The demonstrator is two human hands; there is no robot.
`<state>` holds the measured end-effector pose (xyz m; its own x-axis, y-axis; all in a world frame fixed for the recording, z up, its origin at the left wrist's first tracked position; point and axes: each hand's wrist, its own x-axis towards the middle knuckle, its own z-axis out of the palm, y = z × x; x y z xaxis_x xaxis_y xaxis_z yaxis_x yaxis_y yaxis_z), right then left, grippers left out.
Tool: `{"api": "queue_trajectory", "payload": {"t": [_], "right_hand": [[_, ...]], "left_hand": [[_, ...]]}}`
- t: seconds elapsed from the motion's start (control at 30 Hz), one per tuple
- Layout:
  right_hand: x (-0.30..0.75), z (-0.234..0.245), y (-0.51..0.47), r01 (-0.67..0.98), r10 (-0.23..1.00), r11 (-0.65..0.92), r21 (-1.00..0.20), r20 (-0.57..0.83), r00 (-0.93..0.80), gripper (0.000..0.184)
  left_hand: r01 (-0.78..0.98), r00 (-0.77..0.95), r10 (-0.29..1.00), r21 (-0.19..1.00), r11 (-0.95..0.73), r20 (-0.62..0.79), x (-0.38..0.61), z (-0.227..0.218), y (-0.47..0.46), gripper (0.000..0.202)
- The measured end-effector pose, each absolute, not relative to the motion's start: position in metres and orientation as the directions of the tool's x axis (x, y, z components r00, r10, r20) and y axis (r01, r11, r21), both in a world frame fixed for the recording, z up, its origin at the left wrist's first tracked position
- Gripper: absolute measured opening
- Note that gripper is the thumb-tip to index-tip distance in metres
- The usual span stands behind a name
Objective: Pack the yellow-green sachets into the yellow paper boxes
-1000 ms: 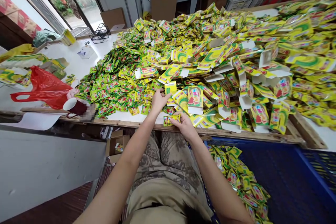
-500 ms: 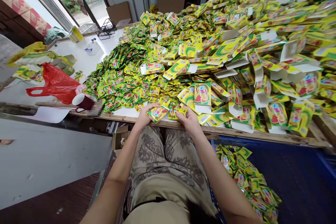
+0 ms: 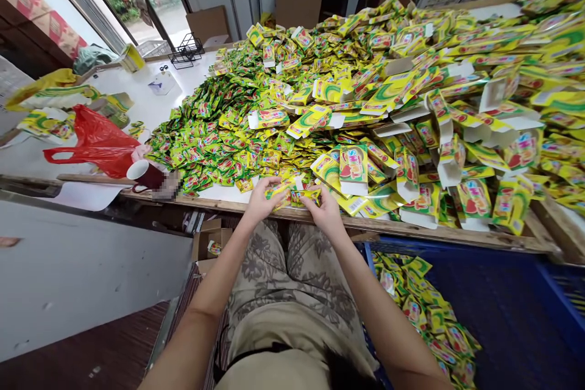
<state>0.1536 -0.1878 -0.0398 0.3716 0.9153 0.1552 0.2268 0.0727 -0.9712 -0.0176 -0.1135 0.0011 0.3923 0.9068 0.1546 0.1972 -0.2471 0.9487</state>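
My left hand (image 3: 259,200) and my right hand (image 3: 325,210) meet at the table's near edge. The left is closed on a small yellow-green carton (image 3: 282,189). The right pinches several small sachets (image 3: 305,196) against the carton's end. Just beyond them lies a huge heap of green-yellow sachets (image 3: 214,140) on the left and flat and half-folded cartons (image 3: 411,134) on the right, spread over the white table (image 3: 137,103).
A blue crate (image 3: 503,317) with filled packs stands low at my right. A red plastic bag (image 3: 98,143) and a dark red cup (image 3: 145,175) sit at the table's left. A small cardboard box (image 3: 210,244) is under the table. Boxes and crates line the back wall.
My left hand took a carton from the pile and brought it back to the table edge. Both hands have now come together, sachets against the carton's end.
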Motion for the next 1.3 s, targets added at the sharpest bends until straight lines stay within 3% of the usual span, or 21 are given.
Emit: {"api": "queue_trajectory", "payload": {"t": [0.17,0.4,0.63,0.8,1.03,1.2,1.3], "right_hand": [[0.163,-0.038,-0.186,0.195,0.875,0.029,-0.98,0.119,0.47,0.029],[0.157,-0.028,-0.175,0.025,0.803,0.125,-0.992,0.116,0.584,0.034],[0.168,-0.036,-0.166,0.127,0.904,-0.036,-0.991,0.021,0.427,0.037],[0.18,-0.029,-0.163,0.158,0.969,-0.05,-0.986,-0.01,0.247,0.036],[0.174,-0.01,-0.163,0.515,0.934,-0.043,-0.856,0.148,0.325,0.033],[0.162,-0.012,-0.161,0.57,0.899,0.163,-0.806,0.358,0.25,0.029],[0.158,-0.017,-0.157,0.548,0.867,0.191,-0.814,0.401,0.295,0.037]], "left_hand": [[0.255,0.231,0.912,0.883,-0.394,0.34,-0.023,0.003,-0.096,0.016],[0.121,0.28,0.95,0.976,-0.181,0.142,-0.026,-0.008,-0.102,0.02],[0.05,0.232,0.965,0.99,-0.135,0.12,-0.019,-0.02,-0.108,0.018],[0.029,0.236,0.966,0.993,-0.117,0.107,-0.022,-0.025,-0.105,0.016],[-0.002,0.363,0.932,1.0,-0.02,0.019,-0.024,-0.029,-0.1,0.024],[-0.112,0.347,0.937,0.99,0.081,-0.038,-0.022,-0.029,-0.1,0.029],[-0.182,0.343,0.936,0.972,0.151,-0.081,-0.02,-0.028,-0.1,0.034]]}}
